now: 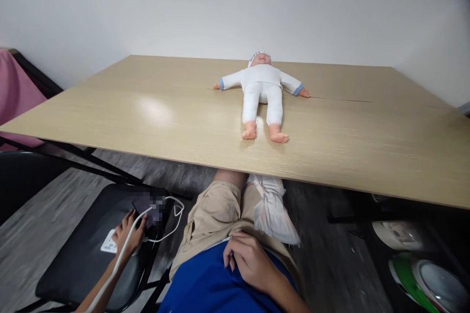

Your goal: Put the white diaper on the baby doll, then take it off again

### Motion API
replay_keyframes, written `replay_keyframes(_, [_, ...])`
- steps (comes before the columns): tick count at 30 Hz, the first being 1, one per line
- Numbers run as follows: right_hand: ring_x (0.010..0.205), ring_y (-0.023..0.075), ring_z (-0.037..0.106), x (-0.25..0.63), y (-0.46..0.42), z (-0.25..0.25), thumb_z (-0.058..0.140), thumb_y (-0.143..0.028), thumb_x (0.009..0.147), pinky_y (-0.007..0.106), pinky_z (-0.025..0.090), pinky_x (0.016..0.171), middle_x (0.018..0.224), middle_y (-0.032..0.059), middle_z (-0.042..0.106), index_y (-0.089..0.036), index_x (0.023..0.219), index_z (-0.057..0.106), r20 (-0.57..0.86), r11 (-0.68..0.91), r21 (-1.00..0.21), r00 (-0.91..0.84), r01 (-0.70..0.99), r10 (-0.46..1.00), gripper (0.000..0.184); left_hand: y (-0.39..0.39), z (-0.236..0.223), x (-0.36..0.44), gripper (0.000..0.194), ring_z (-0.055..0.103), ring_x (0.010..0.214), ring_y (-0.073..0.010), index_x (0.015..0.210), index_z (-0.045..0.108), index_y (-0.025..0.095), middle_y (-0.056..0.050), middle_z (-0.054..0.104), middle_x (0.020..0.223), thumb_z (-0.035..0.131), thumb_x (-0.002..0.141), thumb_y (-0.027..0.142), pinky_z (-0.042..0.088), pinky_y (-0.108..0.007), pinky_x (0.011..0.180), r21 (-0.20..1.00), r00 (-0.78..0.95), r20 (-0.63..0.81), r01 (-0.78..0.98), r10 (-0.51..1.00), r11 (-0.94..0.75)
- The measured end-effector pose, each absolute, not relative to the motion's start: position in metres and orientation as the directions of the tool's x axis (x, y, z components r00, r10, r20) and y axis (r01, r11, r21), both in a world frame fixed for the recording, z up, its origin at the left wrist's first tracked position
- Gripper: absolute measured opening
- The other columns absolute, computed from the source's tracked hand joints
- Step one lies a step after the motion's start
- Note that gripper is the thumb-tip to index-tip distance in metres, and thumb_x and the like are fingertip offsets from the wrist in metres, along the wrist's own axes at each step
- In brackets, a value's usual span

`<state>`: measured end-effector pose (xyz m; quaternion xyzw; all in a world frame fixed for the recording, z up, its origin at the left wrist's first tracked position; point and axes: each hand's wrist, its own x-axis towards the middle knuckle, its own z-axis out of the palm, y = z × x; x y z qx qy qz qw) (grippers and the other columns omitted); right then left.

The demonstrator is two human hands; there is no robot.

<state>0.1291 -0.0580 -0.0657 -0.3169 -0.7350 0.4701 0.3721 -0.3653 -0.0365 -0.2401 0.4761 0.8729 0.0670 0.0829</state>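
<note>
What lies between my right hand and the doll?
In the head view, between the right hand and the doll lie the beige shorts, a crumpled white bundle slightly rightward, then the table: its near edge and a bare strip.

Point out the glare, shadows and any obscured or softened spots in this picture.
Head view: bright glare on the tabletop, image-left of the doll; deep shadow beneath it at lower right; pixelated blocks over the device on the black chair; darkened upper-right corner.

I can't read any words from here: blue lettering on the doll's cap (256, 56) and print on the white card (108, 243) stay illegible.
</note>
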Motion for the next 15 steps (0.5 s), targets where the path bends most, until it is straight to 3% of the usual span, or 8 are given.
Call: replay_keyframes(15, [0.074, 0.015, 0.058, 0.1297, -0.0558, -0.0632, 0.044, 0.004, 0.095, 0.026, 0.044, 0.08, 0.071, -0.0038, 0.061, -0.024, 0.085, 0.062, 0.225, 0.337, -0.934, -0.533, 0.121, 0.816, 0.034, -0.0329, -0.2354, -0.3556, 0.09, 0.04, 0.15, -0.0498, 0.167, 0.041, 0.014, -0.021, 0.041, 0.171, 0.033, 0.1, 0.074, 0.031, -0.066, 0.123, 0.181, -0.555, -0.103, 0.806, 0.826, 0.564])
